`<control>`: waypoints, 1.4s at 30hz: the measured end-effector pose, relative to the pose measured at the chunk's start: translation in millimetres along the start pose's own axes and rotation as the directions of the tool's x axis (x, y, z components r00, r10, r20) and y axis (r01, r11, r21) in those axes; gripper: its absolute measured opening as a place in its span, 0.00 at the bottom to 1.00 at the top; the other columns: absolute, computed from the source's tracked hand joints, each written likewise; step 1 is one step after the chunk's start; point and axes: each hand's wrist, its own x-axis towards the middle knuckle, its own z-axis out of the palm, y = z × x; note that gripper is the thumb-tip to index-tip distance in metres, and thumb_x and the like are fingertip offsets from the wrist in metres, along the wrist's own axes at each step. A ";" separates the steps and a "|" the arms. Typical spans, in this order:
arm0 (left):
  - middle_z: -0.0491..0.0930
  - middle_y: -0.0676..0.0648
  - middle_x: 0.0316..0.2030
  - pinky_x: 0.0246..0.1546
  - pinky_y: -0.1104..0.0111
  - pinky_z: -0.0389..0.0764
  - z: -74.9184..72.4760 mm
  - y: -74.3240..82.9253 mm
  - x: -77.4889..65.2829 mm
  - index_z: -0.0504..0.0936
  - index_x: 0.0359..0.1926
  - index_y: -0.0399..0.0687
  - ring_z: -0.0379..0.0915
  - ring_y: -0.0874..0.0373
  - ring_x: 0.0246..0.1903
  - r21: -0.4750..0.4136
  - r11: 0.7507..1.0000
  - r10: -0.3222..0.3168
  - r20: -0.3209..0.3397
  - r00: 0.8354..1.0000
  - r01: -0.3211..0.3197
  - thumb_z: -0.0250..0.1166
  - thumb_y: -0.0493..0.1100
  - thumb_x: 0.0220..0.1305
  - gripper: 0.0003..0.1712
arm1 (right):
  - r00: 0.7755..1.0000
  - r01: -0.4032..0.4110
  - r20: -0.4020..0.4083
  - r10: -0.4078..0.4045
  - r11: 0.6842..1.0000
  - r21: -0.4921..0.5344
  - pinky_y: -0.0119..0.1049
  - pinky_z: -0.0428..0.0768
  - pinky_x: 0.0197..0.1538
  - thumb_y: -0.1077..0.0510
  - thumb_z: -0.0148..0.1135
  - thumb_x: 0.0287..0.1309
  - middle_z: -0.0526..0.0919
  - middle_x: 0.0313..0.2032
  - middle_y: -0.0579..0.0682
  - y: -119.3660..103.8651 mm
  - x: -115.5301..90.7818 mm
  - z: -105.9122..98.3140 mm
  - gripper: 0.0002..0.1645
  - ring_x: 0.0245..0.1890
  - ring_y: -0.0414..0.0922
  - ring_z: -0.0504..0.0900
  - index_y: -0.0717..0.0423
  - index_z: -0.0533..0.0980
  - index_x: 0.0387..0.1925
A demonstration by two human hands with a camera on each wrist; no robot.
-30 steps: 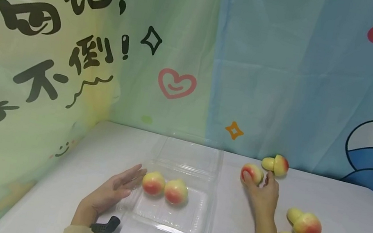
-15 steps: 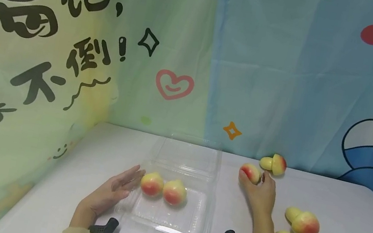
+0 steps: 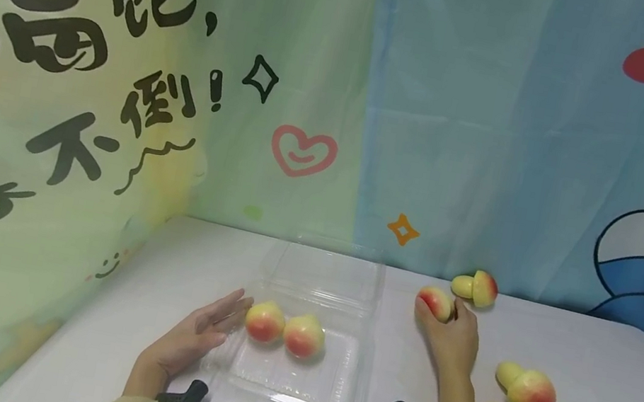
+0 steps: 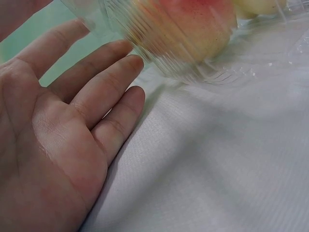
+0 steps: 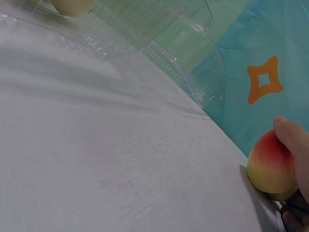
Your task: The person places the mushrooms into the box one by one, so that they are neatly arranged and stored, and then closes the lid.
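Red-and-yellow, smooth, rounded fruit-like piece (image 3: 437,300) at far side of white table (image 3: 97,341), right of clear ribbed plastic clamshell box (image 3: 330,375). Pinched between thumb and fingers of right hand (image 3: 455,334); squeeze lightly across widest part, avoid slipping on glossy skin. With straight fingers of left hand (image 3: 192,335) at box's left wall (touching or not, hard to confirm), steady without denting thin plastic.

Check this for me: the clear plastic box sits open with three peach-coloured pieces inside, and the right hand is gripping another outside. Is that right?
The count is off: the clear plastic box holds two peach-coloured pieces, not three, as the head view shows. It does sit open, and the right hand is gripping another piece outside.
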 end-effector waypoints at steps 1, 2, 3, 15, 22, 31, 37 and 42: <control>0.50 0.43 0.74 0.72 0.61 0.49 0.1 -0.2 0.3 0.45 0.75 0.51 0.49 0.52 0.72 0.004 1.000 -0.003 -0.002 1.000 0.003 0.62 0.41 0.62 0.47 | 1.000 -0.001 -0.002 0.001 1.000 -0.001 0.57 0.57 0.69 0.34 0.64 0.51 0.62 0.66 0.68 1.0 0.0 0.2 0.57 0.67 0.62 0.60 0.66 0.56 0.69; 0.51 0.44 0.73 0.70 0.67 0.52 0.1 -0.6 0.6 0.45 0.75 0.52 0.49 0.53 0.72 0.005 1.000 -0.008 -0.006 1.000 0.008 0.63 0.41 0.62 0.47 | 1.000 -0.003 -0.003 0.003 1.000 -0.003 0.57 0.57 0.69 0.34 0.63 0.51 0.62 0.66 0.68 1.5 -0.2 0.3 0.57 0.67 0.62 0.60 0.65 0.55 0.69; 0.51 0.43 0.73 0.69 0.72 0.55 0.0 -1.1 0.7 0.45 0.75 0.51 0.50 0.54 0.72 0.008 1.000 -0.004 -0.005 1.000 0.004 0.63 0.41 0.62 0.47 | 1.000 -0.003 -0.004 0.003 1.000 -0.004 0.57 0.57 0.69 0.34 0.63 0.51 0.61 0.66 0.68 2.1 -0.3 0.4 0.57 0.67 0.62 0.60 0.65 0.55 0.70; 0.51 0.43 0.73 0.68 0.74 0.55 1.4 -0.1 -0.3 0.45 0.75 0.48 0.50 0.55 0.72 -0.019 1.000 -0.005 -0.012 1.000 0.005 0.63 0.40 0.61 0.48 | 1.000 0.003 0.010 -0.003 1.000 -0.009 0.57 0.57 0.69 0.34 0.63 0.51 0.61 0.66 0.69 -0.1 -2.0 -1.6 0.57 0.68 0.63 0.59 0.67 0.55 0.69; 0.51 0.43 0.73 0.71 0.55 0.44 -0.6 -1.7 0.1 0.45 0.75 0.49 0.49 0.52 0.72 -0.014 1.000 0.005 -0.005 1.000 -0.005 0.62 0.40 0.62 0.47 | 0.998 0.006 0.070 -0.005 1.000 -0.003 0.57 0.56 0.70 0.34 0.62 0.53 0.58 0.68 0.69 -2.1 -3.3 -7.2 0.58 0.69 0.63 0.57 0.67 0.52 0.70; 0.51 0.44 0.74 0.71 0.53 0.43 -1.0 -2.5 0.4 0.45 0.75 0.50 0.49 0.52 0.72 -0.017 1.000 0.002 -0.005 1.000 -0.002 0.62 0.41 0.62 0.47 | 0.991 0.020 0.134 -0.024 0.999 0.036 0.55 0.58 0.70 0.37 0.61 0.55 0.56 0.69 0.69 -5.0 -5.4 -13.0 0.57 0.68 0.62 0.59 0.67 0.48 0.71; 0.50 0.44 0.74 0.71 0.50 0.39 0.1 -2.1 0.5 0.44 0.75 0.49 0.47 0.51 0.73 -0.024 1.000 -0.012 -0.005 1.000 0.012 0.62 0.40 0.62 0.47 | 0.981 -0.001 0.192 -0.006 0.999 0.034 0.54 0.58 0.70 0.36 0.60 0.56 0.54 0.70 0.69 -6.6 -7.9 -15.5 0.58 0.69 0.63 0.57 0.67 0.45 0.72; 0.51 0.46 0.74 0.71 0.52 0.40 0.8 0.2 1.0 0.45 0.75 0.50 0.47 0.54 0.73 -0.010 1.000 -0.028 -0.017 0.999 0.028 0.63 0.42 0.62 0.48 | 0.975 -0.027 0.223 0.021 0.999 0.022 0.56 0.58 0.70 0.32 0.57 0.56 0.54 0.70 0.68 -8.2 -7.9 -19.2 0.60 0.69 0.63 0.57 0.65 0.44 0.72</control>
